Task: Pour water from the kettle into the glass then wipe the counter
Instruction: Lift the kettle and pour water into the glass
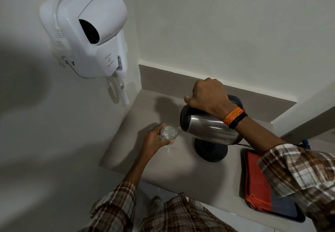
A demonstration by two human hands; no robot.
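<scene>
Kettle (208, 128) tilting spout-left, right hand (208, 97) clamping handle, spout just beside rim of glass (168, 132); left hand (155, 139) wrapping glass; water entering.

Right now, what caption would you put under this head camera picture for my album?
Right hand tips the steel kettle, pouring water into the glass held by the left hand.

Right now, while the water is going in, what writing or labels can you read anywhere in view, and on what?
"Wall hung" and "Hair dryer", with a small logo between them: on the white wall-mounted dryer.
Small sticker on the dryer's handle: too small to read.
Kettle, kettle base, glass, tray: no text visible.
</scene>
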